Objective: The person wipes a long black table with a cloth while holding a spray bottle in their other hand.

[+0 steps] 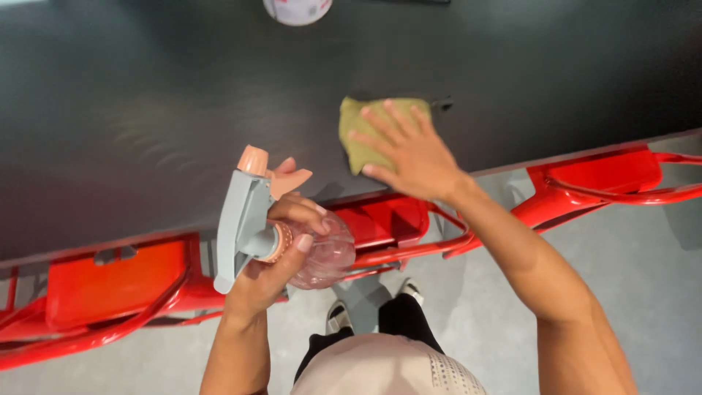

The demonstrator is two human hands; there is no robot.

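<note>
Two hands worked over the dark counter (146,110): the left hand (274,256) gripped a clear spray bottle (322,252), hiding its neck; the right hand (409,150) pressed flat, fingers spread, on an olive cloth (356,121), covering most of it.

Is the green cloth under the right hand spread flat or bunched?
Mostly flat: the green cloth lies on the dark table beneath the right hand's spread fingers.

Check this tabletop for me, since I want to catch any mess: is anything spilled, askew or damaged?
Nothing stands out. The dark table shows faint streaks but no puddle. The right hand lies flat on an olive cloth, the left hand holds a clear spray bottle, and the red chairs sit tucked under the edge.
</note>
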